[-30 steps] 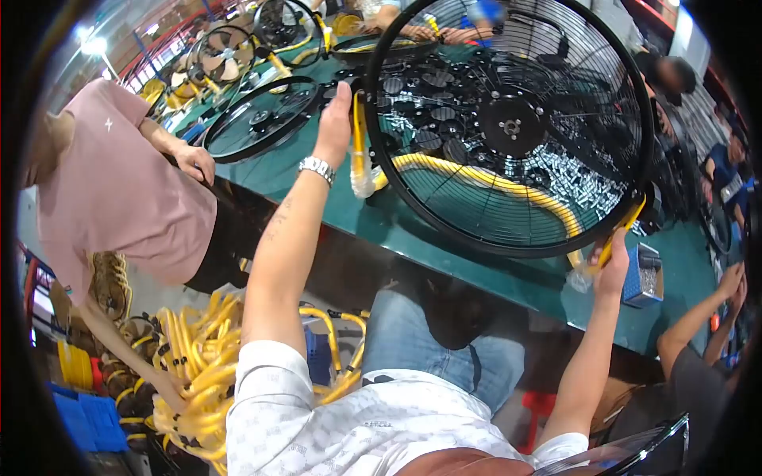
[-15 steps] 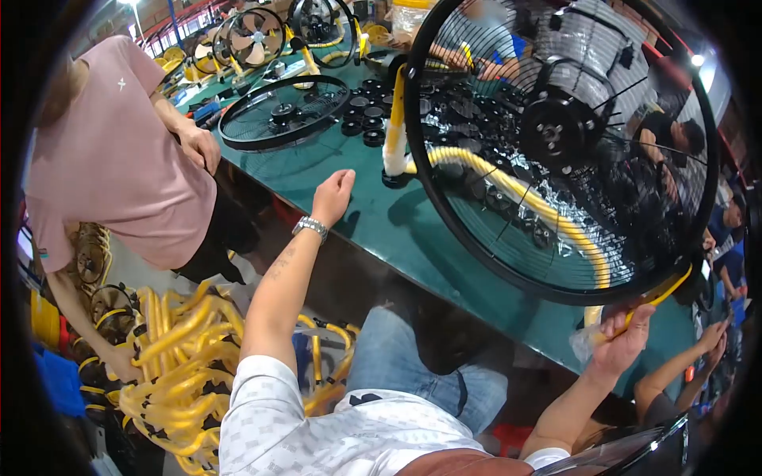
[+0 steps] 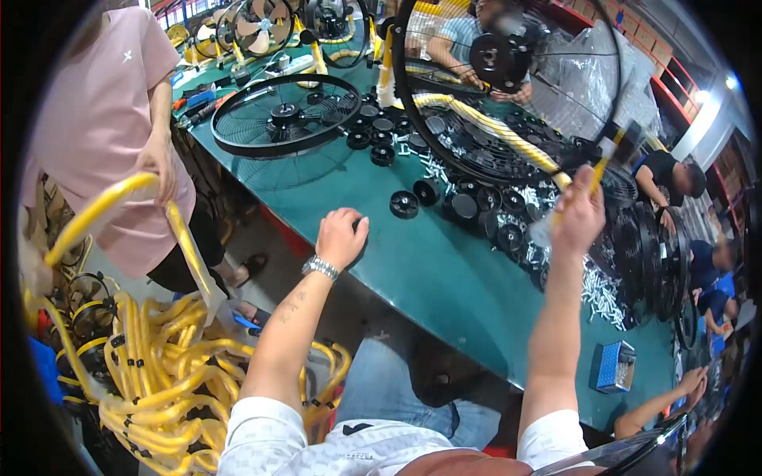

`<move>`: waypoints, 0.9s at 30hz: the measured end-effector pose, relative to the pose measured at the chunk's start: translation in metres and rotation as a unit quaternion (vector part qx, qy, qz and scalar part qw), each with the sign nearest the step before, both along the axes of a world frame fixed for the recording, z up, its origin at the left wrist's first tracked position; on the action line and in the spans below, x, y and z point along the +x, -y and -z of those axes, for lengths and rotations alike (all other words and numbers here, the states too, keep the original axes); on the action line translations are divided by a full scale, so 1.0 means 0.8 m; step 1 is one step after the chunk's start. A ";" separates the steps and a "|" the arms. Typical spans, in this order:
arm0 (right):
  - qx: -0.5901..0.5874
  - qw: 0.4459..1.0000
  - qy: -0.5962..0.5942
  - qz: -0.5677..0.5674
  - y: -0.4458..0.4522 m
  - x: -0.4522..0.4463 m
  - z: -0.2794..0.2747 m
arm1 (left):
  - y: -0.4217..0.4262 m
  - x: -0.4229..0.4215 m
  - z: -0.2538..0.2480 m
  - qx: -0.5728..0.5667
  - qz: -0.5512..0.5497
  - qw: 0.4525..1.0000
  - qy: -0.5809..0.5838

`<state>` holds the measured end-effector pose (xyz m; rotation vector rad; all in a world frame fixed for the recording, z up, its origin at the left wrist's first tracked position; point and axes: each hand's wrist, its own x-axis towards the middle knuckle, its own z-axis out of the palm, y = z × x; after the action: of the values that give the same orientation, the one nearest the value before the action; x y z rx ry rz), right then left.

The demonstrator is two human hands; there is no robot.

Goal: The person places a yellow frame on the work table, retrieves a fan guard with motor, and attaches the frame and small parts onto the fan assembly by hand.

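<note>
My right hand (image 3: 578, 216) is closed around the yellow handle of a tool (image 3: 608, 155); its blurred dark head looks like a hammer's. Just beyond that hand is the lower end of a yellow tube stand (image 3: 492, 128), its tip partly covered, so contact is unclear. The stand carries a large round fan guard (image 3: 403, 95) with a black hub (image 3: 500, 60). My left hand (image 3: 340, 238), with a metal watch at the wrist, is loosely curled by the table's near edge. Nothing shows in it. Two black round caps (image 3: 405, 204) lie beyond it.
Another fan guard (image 3: 286, 113) lies flat on the green table (image 3: 373, 186). Loose screws (image 3: 602, 298) and a small blue box (image 3: 614, 366) are at right. A person in pink (image 3: 119, 71) holds a yellow tube (image 3: 111, 208) above piled yellow tubes (image 3: 151, 373).
The fan guard and stand have shifted up and away in view. My right hand has risen with the tool; my left hand is lower in view. The person in pink has lifted a yellow tube.
</note>
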<state>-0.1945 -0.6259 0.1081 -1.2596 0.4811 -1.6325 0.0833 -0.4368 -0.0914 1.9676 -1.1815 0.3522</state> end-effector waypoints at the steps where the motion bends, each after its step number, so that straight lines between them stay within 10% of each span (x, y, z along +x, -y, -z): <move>1: 0.006 1.000 0.004 -0.003 0.015 0.026 0.006 | 0.000 0.000 -0.001 0.000 0.003 1.000 -0.006; 19: 0.083 0.995 -0.049 0.010 0.201 0.186 0.108 | 0.007 -0.005 -0.010 0.004 0.006 1.000 -0.023; 27: -0.011 0.908 -0.394 0.143 0.219 0.145 0.128 | 0.005 0.000 0.004 0.000 -0.002 1.000 -0.026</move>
<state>-0.0789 -0.8010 0.0060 -1.9250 1.1872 -1.2924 0.0837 -0.4409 -0.0945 1.9672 -1.1445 0.3008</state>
